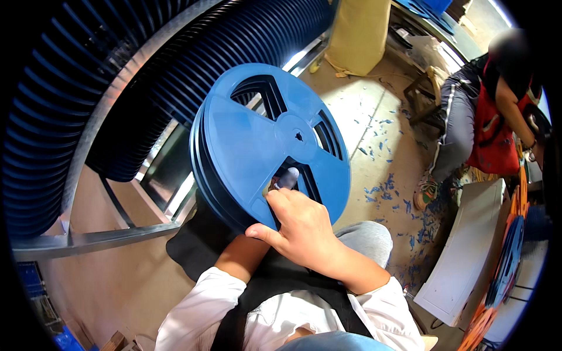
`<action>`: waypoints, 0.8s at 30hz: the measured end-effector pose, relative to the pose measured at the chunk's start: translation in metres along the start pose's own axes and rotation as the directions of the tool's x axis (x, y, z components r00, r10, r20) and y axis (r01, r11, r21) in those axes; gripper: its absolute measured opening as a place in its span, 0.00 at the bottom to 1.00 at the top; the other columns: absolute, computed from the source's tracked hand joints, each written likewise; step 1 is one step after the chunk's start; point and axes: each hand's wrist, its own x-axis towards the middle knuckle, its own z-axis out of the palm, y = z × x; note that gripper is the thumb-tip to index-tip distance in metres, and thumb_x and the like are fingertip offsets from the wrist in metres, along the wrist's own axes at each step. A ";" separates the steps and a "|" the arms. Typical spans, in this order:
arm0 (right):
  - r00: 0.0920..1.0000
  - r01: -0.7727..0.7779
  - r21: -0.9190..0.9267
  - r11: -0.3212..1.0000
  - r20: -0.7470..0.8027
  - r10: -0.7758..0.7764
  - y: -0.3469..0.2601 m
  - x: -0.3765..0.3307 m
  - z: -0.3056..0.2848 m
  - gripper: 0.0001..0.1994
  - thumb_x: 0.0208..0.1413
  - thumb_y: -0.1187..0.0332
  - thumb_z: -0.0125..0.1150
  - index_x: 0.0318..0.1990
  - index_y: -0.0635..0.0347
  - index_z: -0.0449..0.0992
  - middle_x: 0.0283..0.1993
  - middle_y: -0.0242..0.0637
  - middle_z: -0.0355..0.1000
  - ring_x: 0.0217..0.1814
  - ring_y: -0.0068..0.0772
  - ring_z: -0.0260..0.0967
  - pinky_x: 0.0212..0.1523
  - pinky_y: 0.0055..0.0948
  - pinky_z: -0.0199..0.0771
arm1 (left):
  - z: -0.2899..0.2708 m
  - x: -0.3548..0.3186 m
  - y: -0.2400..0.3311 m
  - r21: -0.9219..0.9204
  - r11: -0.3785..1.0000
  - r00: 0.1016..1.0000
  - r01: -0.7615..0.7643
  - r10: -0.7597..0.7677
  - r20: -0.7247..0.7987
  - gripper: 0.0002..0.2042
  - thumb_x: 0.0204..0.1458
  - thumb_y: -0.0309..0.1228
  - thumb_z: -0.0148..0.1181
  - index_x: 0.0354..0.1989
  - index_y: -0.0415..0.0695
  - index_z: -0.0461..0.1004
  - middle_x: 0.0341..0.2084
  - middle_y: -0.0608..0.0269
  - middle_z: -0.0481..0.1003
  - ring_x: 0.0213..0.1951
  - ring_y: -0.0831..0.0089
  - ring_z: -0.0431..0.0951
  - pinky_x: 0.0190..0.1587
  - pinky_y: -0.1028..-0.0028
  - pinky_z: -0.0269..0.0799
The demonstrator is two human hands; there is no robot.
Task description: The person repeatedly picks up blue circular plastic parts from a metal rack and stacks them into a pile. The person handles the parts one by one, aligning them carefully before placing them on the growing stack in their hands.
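Note:
A stack of round blue plastic reels (240, 131) is tilted over my lap, its top face toward me, with a round hub and wedge-shaped cutouts. My right hand (304, 225) grips the top reel at its near cutout. The fingers hook into the opening, and the thumb lies near the rim. My left forearm (243, 257) passes beneath the stack, and the left hand is mostly hidden behind the reels. A pale greyish, fingertip-like shape (288, 178) shows inside the near cutout; I cannot tell whose finger it is or whether it is covered.
Long rows of dark blue reels (234, 55) lie on a metal frame (117, 240) at the left. Blue scraps (386, 190) litter the floor. Another person (456, 117) sits at the right, near a white panel (462, 251) and orange and blue reels (508, 257). A yellowish covered object (358, 35) stands behind.

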 end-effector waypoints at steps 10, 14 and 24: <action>0.995 0.080 0.110 0.991 0.053 -0.086 -0.006 -0.001 0.015 0.29 0.49 0.50 0.65 0.46 0.70 0.70 0.37 0.50 0.70 0.38 0.51 0.70 0.40 0.39 0.70 | -0.013 -0.003 -0.012 -0.438 0.870 0.974 0.224 -0.212 0.078 0.24 0.53 0.34 0.64 0.58 0.44 0.68 0.51 0.62 0.73 0.50 0.69 0.74 0.55 0.68 0.71; 0.969 0.227 0.086 0.970 -0.117 -0.217 0.020 0.006 -0.015 0.30 0.47 0.47 0.65 0.46 0.67 0.72 0.38 0.47 0.72 0.40 0.50 0.70 0.43 0.42 0.70 | -0.022 -0.012 -0.016 -0.517 0.828 0.972 0.217 -0.230 0.040 0.24 0.53 0.34 0.64 0.58 0.44 0.68 0.51 0.62 0.73 0.50 0.69 0.74 0.55 0.68 0.71; 0.977 -0.170 0.241 0.955 0.170 0.131 0.087 0.010 0.063 0.42 0.54 0.48 0.59 0.68 0.68 0.50 0.72 0.62 0.39 0.71 0.62 0.46 0.67 0.43 0.53 | -0.043 -0.081 0.006 -0.586 0.792 0.923 0.171 -0.337 -0.186 0.24 0.54 0.34 0.63 0.59 0.44 0.68 0.51 0.62 0.73 0.51 0.69 0.74 0.55 0.68 0.71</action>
